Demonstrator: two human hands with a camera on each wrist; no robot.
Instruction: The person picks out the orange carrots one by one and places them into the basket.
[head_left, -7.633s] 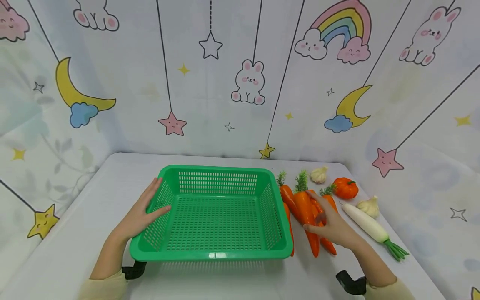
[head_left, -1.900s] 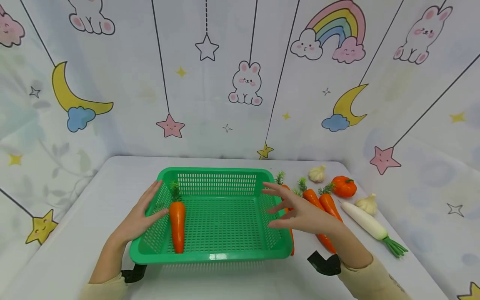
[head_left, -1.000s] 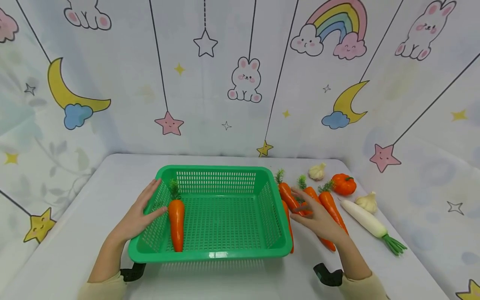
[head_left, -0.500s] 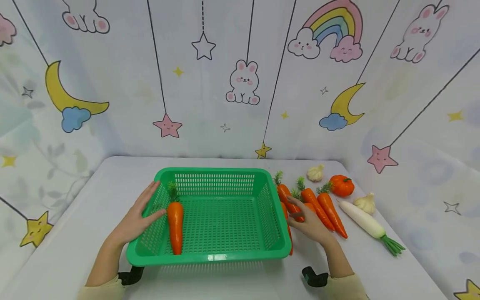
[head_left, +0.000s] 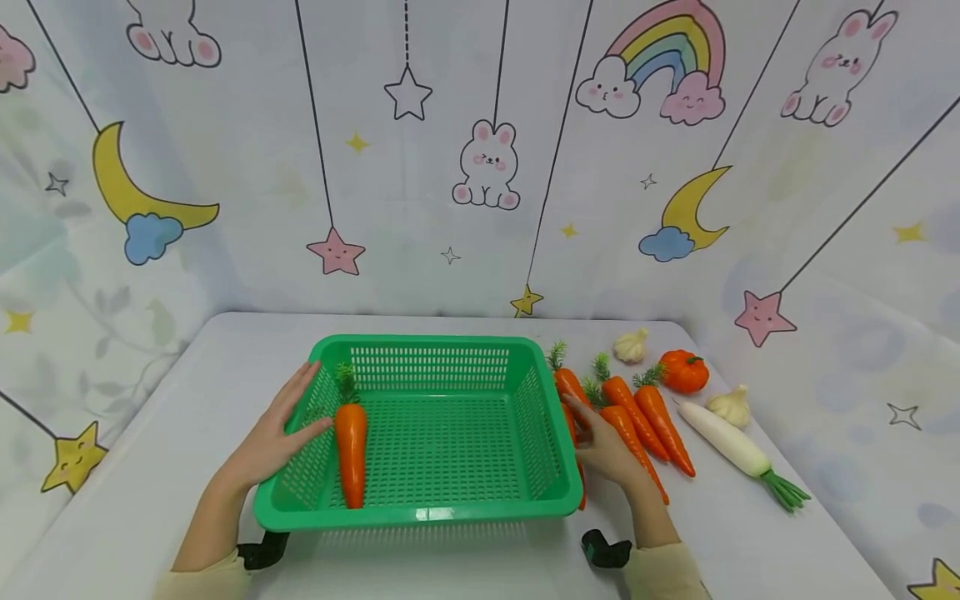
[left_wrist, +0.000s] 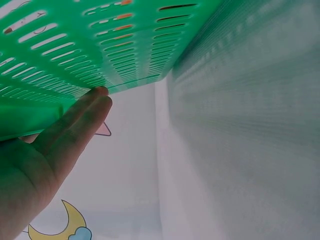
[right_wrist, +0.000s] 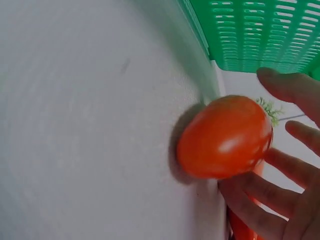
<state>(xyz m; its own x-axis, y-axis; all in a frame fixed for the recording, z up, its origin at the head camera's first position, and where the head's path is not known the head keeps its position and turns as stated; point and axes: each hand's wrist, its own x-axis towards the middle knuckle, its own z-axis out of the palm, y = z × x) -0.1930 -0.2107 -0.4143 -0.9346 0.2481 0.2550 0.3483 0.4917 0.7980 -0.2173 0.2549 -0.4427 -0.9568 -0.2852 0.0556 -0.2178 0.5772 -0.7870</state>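
Left of the green basket (head_left: 438, 454), the desk (head_left: 150, 475) runs out to its edge. The left hand (head_left: 268, 435) spreads against the basket; the right hand (head_left: 602, 446), fingers parted, is beside a carrot (right_wrist: 225, 140) just outside it.

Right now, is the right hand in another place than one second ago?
Yes: in the head view, the right hand has moved leftward, closer to the green basket and farther from the white radish.
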